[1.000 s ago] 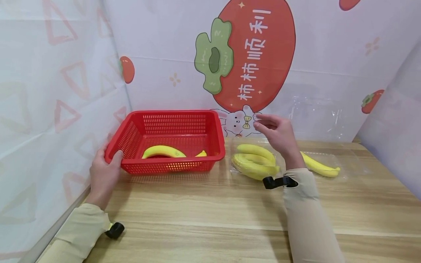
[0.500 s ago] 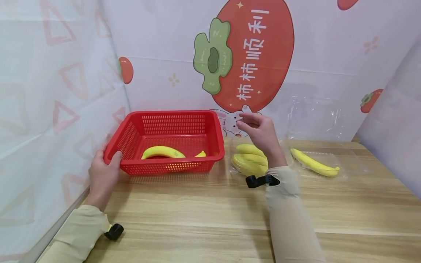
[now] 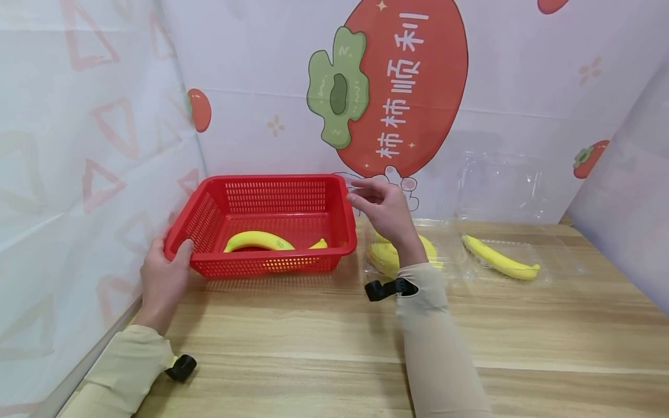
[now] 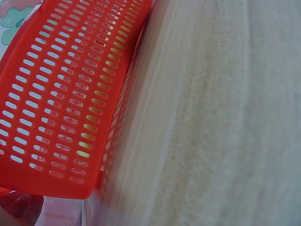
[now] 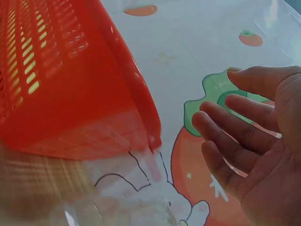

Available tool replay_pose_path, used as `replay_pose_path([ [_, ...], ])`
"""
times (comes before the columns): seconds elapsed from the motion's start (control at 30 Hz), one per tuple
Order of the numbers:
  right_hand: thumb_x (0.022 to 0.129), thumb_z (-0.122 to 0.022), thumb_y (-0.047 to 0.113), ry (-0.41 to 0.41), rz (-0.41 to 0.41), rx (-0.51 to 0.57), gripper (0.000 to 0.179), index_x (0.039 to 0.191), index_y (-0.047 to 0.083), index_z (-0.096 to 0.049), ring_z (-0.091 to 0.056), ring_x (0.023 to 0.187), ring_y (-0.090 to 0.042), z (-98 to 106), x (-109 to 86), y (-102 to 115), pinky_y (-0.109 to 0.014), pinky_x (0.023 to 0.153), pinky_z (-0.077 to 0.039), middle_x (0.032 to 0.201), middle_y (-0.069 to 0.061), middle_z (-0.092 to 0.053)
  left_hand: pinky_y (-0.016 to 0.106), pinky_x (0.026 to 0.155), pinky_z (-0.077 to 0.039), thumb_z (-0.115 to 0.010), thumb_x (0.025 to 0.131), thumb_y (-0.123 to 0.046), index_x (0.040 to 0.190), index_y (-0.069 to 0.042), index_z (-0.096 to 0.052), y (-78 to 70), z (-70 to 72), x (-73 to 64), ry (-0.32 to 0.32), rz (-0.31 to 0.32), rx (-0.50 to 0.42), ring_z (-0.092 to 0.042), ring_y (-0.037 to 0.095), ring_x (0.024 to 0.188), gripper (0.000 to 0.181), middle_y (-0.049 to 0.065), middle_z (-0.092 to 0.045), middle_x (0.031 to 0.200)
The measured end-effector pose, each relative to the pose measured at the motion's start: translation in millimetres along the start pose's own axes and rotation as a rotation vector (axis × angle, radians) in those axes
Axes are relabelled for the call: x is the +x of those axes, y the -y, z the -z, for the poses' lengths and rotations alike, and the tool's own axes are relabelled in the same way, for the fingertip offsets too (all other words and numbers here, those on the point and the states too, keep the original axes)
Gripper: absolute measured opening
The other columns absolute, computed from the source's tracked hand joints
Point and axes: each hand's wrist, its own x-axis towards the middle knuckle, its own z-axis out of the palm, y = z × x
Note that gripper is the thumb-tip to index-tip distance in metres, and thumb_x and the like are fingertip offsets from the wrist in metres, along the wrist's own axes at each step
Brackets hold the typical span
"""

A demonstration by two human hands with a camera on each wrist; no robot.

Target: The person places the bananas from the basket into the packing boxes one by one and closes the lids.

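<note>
At the left end of the red plastic basket, my left hand grips the rim, thumb over the near corner. Inside the basket lies a banana, and the tip of another banana shows by the near wall. My right hand hovers by the basket's right rim with nothing in it; the right wrist view shows its fingers loosely bent and apart from the basket. Partly hidden behind the right forearm, bananas sit in a clear plastic box.
Further right, a single banana lies in another clear plastic box with its lid raised against the back wall. A printed cloth covers the walls behind and at the left of the wooden table.
My right hand has moved left from over the clear boxes to the basket's right rim, uncovering the single banana. The left hand and the basket have stayed in place.
</note>
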Motion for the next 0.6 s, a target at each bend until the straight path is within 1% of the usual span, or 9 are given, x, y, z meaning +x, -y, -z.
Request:
replay_pose_path([
  [0.2, 0.096, -0.079, 0.030, 0.021, -0.015, 0.033, 0.047, 0.141, 0.021, -0.070, -0.070, 0.116, -0.022, -17.6, 0.2, 6.2, -0.040, 0.100, -0.063, 0.132, -0.004, -0.074, 0.059, 0.117, -0.046, -0.047, 0.108, -0.045, 0.173, -0.024, -0.015, -0.2, -0.2, 0.2, -0.002, 0.003, 0.007, -0.047, 0.036, 0.146, 0.075, 0.012, -0.036, 0.173],
  [0.37, 0.095, -0.079, 0.030, 0.041, 0.001, 0.045, 0.044, 0.138, 0.021, -0.071, -0.071, 0.114, -0.021, -30.6, 0.7, 10.5, -0.038, 0.097, -0.064, 0.129, -0.003, -0.075, 0.059, 0.117, -0.047, -0.047, 0.108, -0.045, 0.173, -0.024, -0.014, 0.0, -0.8, 0.1, 0.001, 0.006, 0.010, -0.047, 0.036, 0.146, 0.075, 0.011, -0.035, 0.173],
  [0.6, 0.096, -0.078, 0.028, 0.078, 0.023, 0.037, 0.040, 0.135, 0.018, -0.072, -0.071, 0.112, -0.022, -39.5, 2.1, 16.5, -0.039, 0.097, -0.064, 0.126, -0.004, -0.073, 0.060, 0.117, -0.046, -0.047, 0.108, -0.045, 0.173, -0.023, -0.014, -0.5, -0.2, 0.4, 0.003, 0.009, 0.007, -0.046, 0.037, 0.148, 0.077, 0.011, -0.035, 0.173],
])
